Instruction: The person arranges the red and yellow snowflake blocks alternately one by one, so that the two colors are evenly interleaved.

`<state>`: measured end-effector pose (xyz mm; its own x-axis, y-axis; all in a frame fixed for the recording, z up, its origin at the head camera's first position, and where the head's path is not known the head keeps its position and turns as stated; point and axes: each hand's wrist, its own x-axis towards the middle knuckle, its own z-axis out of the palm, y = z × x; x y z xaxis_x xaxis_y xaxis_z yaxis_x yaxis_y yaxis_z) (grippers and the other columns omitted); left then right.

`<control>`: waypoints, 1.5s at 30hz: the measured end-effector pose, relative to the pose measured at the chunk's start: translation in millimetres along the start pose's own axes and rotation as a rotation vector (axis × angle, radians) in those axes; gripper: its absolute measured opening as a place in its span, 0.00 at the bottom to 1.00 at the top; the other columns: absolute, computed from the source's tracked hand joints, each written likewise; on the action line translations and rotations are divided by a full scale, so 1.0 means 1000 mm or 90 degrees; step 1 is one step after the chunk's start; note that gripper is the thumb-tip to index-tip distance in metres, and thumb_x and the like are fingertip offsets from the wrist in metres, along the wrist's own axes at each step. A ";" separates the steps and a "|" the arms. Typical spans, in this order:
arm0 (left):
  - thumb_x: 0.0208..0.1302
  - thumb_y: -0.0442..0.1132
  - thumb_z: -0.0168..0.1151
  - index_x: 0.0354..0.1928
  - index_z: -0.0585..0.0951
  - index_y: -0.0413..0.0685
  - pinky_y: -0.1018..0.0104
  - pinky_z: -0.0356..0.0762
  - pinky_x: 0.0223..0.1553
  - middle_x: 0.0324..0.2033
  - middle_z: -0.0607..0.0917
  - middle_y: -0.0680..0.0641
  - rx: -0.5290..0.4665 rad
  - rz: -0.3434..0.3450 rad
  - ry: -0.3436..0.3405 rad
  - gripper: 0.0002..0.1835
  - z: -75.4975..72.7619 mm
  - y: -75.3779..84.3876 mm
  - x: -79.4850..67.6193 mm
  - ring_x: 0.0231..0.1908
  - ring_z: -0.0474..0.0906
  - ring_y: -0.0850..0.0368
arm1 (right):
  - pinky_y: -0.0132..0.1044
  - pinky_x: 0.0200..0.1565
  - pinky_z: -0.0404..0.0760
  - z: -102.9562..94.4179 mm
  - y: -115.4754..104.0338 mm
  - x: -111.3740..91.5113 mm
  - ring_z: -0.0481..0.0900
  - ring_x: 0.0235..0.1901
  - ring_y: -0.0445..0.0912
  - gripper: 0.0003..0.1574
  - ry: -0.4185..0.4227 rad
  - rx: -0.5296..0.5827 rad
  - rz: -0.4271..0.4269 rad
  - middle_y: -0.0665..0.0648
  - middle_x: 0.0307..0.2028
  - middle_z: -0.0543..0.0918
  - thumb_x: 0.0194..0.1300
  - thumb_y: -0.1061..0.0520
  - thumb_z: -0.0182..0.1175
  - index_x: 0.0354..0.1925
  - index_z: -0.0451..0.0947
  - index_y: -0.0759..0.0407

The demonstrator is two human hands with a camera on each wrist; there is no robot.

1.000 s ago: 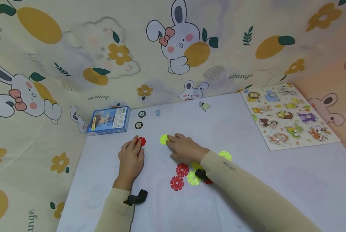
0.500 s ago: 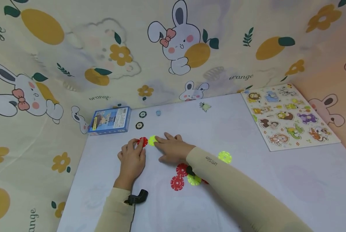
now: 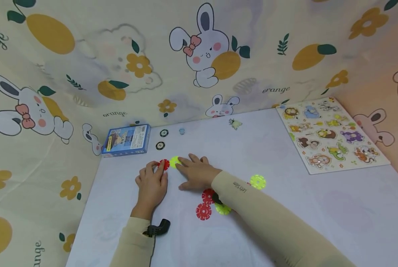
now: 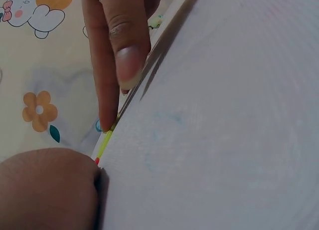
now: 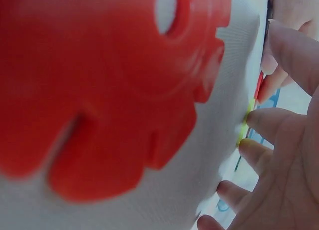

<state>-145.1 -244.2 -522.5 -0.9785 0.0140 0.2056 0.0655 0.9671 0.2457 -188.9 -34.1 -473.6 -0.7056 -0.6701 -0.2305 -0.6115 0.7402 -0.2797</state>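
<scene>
With its fingers bent, my left hand [image 3: 153,187] presses a fingertip on a notched red plastic disc [image 3: 166,164] lying flat on the white table. Right beside that disc lies a yellow-green one [image 3: 174,162], edge to edge in the head view. My right hand [image 3: 199,173] is spread flat, two fingertips on the yellow-green disc. The left wrist view shows a right-hand finger [image 4: 107,105] on the thin yellow-green edge [image 4: 104,144], with a bit of red next to it. In the right wrist view, a loose red disc [image 5: 109,85] looms close to the camera.
Several more discs, red [image 3: 204,211] and yellow-green [image 3: 223,208], lie below the right forearm, which partly covers them. Another yellow-green disc [image 3: 258,181] is beyond it. At the back are a blue box [image 3: 125,140], two black rings [image 3: 160,145] and an animal puzzle board [image 3: 332,135].
My right hand has slid left, bringing the yellow-green disc up beside the red one. The left hand has stayed almost in place on the red disc.
</scene>
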 end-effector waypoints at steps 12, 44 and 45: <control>0.66 0.59 0.54 0.69 0.68 0.57 0.40 0.52 0.57 0.72 0.56 0.52 -0.038 0.103 0.024 0.32 0.004 0.000 -0.001 0.67 0.52 0.45 | 0.61 0.61 0.54 -0.021 0.023 -0.021 0.50 0.70 0.49 0.50 0.079 0.259 -0.021 0.47 0.73 0.52 0.59 0.19 0.43 0.74 0.52 0.36; 0.59 0.74 0.46 0.73 0.61 0.58 0.40 0.47 0.58 0.73 0.55 0.54 0.006 0.112 -0.053 0.44 0.004 0.010 -0.006 0.70 0.46 0.45 | 0.46 0.48 0.66 0.015 0.112 -0.169 0.70 0.44 0.47 0.14 0.193 0.390 0.145 0.45 0.37 0.77 0.56 0.50 0.71 0.36 0.76 0.43; 0.59 0.74 0.46 0.73 0.61 0.58 0.40 0.47 0.58 0.73 0.55 0.54 0.008 0.112 -0.055 0.44 0.004 0.010 -0.006 0.70 0.46 0.45 | 0.44 0.46 0.69 0.013 0.110 -0.167 0.71 0.41 0.47 0.12 0.196 0.418 0.152 0.46 0.35 0.78 0.57 0.51 0.70 0.36 0.75 0.43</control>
<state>-139.2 -233.6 -525.5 -0.9653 0.2047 0.1624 0.2355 0.9508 0.2014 -133.7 158.1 -478.2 -0.9191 -0.3782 -0.1106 -0.1589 0.6125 -0.7743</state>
